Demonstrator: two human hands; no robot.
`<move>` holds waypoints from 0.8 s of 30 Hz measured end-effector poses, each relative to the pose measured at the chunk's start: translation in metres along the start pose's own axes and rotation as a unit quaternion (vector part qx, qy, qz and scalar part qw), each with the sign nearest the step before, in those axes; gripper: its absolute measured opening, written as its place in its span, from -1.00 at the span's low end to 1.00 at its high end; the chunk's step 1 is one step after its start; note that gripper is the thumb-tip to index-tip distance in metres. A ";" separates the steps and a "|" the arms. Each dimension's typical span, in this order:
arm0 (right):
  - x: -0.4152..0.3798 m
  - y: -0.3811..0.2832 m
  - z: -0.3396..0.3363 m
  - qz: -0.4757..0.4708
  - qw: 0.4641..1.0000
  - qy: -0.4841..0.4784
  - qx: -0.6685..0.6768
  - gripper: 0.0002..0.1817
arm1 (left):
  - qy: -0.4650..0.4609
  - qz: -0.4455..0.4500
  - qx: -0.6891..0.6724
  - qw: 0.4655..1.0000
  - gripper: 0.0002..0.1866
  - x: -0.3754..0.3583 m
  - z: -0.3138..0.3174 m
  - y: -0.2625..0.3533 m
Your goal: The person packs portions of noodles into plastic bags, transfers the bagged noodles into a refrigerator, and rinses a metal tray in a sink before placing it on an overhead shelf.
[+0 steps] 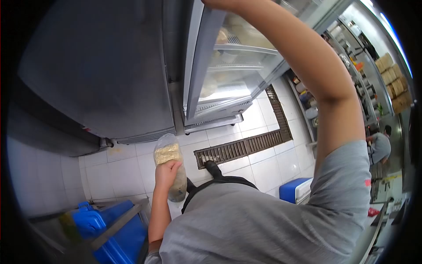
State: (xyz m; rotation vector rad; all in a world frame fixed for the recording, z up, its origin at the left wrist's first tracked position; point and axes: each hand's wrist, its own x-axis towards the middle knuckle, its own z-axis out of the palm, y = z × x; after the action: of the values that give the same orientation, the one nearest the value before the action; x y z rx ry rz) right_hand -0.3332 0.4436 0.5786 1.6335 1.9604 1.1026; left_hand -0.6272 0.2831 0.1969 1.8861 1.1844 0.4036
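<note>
My left hand (167, 173) is closed on a clear plastic bag (168, 153), which hangs over the white floor tiles and holds something pale yellow at its top. The lower part of the bag looks greyish, and its contents there are hard to make out. My right arm reaches up to the top edge of a glass-doored fridge (192, 66). Only part of my right hand (215, 3) shows at the frame's top, so its fingers are hidden. Behind the glass are wire shelves with pale items.
A large dark steel cabinet (96, 66) stands at the left. Below it are blue containers (118, 229). A metal floor grate (246, 147) runs by my foot, with a blue and white cooler (294, 190) further right. Another person (380, 147) is near shelves at the far right.
</note>
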 end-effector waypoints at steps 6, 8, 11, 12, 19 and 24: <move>-0.178 -0.022 -0.075 0.064 0.979 0.166 0.102 -0.87 | -0.079 0.028 -0.017 0.996 -0.71 0.035 -0.005 0.004; -0.246 -0.016 -0.084 0.143 0.925 0.339 0.096 -0.89 | -0.097 0.071 0.001 0.993 -0.71 0.047 -0.005 0.017; -0.331 -0.012 -0.069 0.463 0.686 0.497 0.259 -0.66 | -0.130 0.135 0.041 0.981 -0.71 0.075 0.008 0.042; -0.357 -0.014 -0.063 0.515 0.637 0.493 0.292 -0.60 | -0.143 0.155 0.057 0.976 -0.72 0.086 0.014 0.050; -0.465 0.025 -0.017 0.688 0.409 0.547 0.243 -0.41 | -0.198 0.216 0.037 0.956 -0.73 0.189 0.063 0.137; -0.479 0.030 0.019 0.697 0.580 0.410 -0.100 -0.65 | -0.248 0.211 0.011 0.946 -0.72 0.262 0.120 0.188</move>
State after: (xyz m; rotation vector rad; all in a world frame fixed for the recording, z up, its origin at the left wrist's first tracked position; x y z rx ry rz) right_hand -0.1723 -0.0005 0.4929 2.7548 0.1443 2.8292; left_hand -0.3108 0.4116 0.2338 2.0949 0.4523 0.1235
